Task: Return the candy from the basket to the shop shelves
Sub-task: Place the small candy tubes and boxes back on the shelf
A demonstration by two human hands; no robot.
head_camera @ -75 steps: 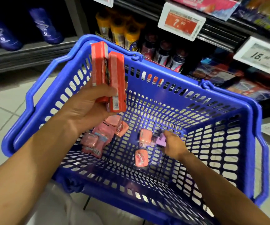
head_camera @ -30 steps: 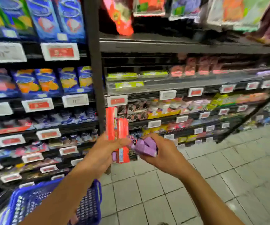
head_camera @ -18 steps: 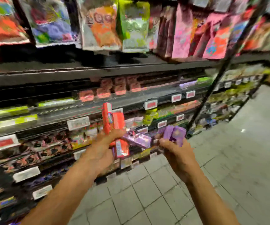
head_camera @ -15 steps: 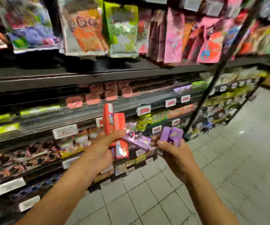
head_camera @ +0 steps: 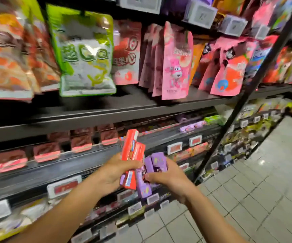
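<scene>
The left hand (head_camera: 112,174) holds two red candy boxes (head_camera: 132,155) upright in its grip. The right hand (head_camera: 166,178) holds purple candy packs (head_camera: 156,162), all close before the shelves (head_camera: 106,113). They look light and small. The boxes seem stiff; hold them by their flat sides. The shiny packs may slip.

Open aisle over tiled floor (head_camera: 247,199) lay right of hands. Clear rail (head_camera: 89,151) fronted the red-pack shelf; hanging pouches (head_camera: 175,67) crowded above; black upright (head_camera: 243,95) blocked the right.
</scene>
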